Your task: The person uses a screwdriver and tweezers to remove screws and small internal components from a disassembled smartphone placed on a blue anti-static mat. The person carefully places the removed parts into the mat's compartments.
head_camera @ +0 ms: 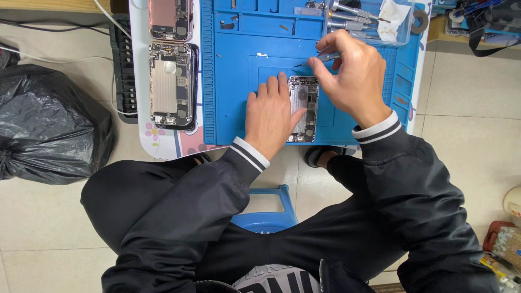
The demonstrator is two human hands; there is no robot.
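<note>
Two hands work over an opened phone shell on a blue mat.

Lying flat and open, the left hand (269, 113) presses its fingers on the left edge of the phone shell (304, 108), which sits on the blue work mat (233, 81) near the middle of the bench (142, 81). Just beyond the shell's far end, the right hand (353, 73) is closed around a slim tool (317, 59) — its tip points left, above the mat. Two more gutted phone housings (172, 84) lie to the left of the mat, one beyond the other. A clear tray (404, 30) of tools stands at the far right. On the floor at left sits a black plastic bag (49, 125).
</note>
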